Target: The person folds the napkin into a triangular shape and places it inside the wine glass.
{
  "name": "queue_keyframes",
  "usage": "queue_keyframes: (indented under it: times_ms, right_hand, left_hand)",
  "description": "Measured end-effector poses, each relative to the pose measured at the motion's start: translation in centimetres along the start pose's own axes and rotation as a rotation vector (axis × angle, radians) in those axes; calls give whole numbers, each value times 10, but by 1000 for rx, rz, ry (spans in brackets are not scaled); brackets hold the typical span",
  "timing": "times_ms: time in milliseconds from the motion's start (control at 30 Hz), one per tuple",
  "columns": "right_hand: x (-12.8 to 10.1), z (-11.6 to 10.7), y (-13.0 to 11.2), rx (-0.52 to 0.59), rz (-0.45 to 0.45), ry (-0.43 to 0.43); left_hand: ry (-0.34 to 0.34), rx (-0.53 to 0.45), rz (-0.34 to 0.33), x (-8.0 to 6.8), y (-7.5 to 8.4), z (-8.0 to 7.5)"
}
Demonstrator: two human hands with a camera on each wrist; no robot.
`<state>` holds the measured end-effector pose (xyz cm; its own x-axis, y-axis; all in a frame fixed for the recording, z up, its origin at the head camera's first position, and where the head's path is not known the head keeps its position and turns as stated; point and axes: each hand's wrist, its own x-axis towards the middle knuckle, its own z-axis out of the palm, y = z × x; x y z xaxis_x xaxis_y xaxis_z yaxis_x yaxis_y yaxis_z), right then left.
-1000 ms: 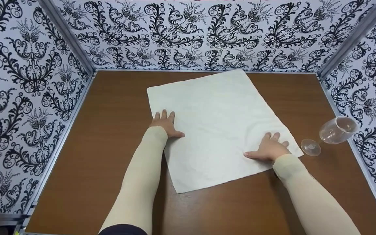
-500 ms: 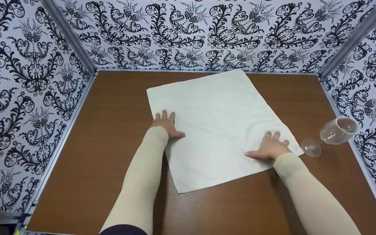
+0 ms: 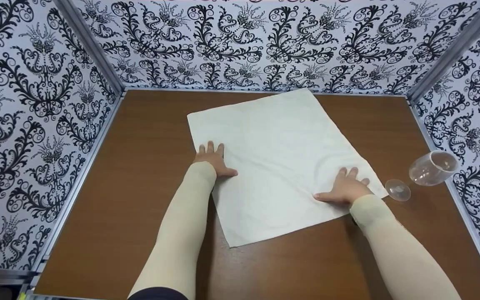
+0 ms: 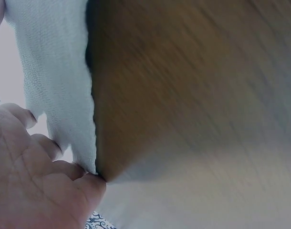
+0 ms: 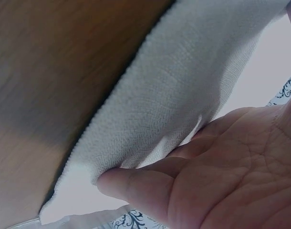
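Observation:
A white cloth (image 3: 273, 146) lies spread flat on the brown table, turned at an angle, with light wrinkles running between the hands. My left hand (image 3: 213, 161) rests on its left edge, fingers spread and thumb pointing right. On the lower right part of the cloth, my right hand (image 3: 345, 189) presses down with fingers apart. Both wrist views show fingertips of the left hand (image 4: 40, 171) and right hand (image 5: 222, 167) touching the woven fabric near its edge, neither gripping it.
A clear wine glass (image 3: 431, 168) stands at the right, its foot close to the cloth's right corner. The wooden table (image 3: 140, 166) is bounded at the back and sides by walls with black scroll patterns (image 3: 240, 46) and metal rails (image 3: 436, 52).
Both hands keep their places on the cloth. The wrinkles between them look slightly more marked, and the cloth's near corner has shifted a little to the right.

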<state>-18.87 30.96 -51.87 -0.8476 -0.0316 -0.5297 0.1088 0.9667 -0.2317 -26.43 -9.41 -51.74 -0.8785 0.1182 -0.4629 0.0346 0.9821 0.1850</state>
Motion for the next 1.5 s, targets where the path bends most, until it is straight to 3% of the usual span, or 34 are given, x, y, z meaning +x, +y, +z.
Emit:
queue_keyframes:
  times_ms: [267,633,1500]
  right_hand:
    - [2,0,2,-9,1,10]
    - [8,3,7,-21,-8,24]
    - [11,-1,8,6,-19,-7]
  left_hand:
    - [9,-30,-12,-3,2,0]
    - [-29,-8,-39,10,0,2]
    - [-10,-46,-28,-10,7,-8]
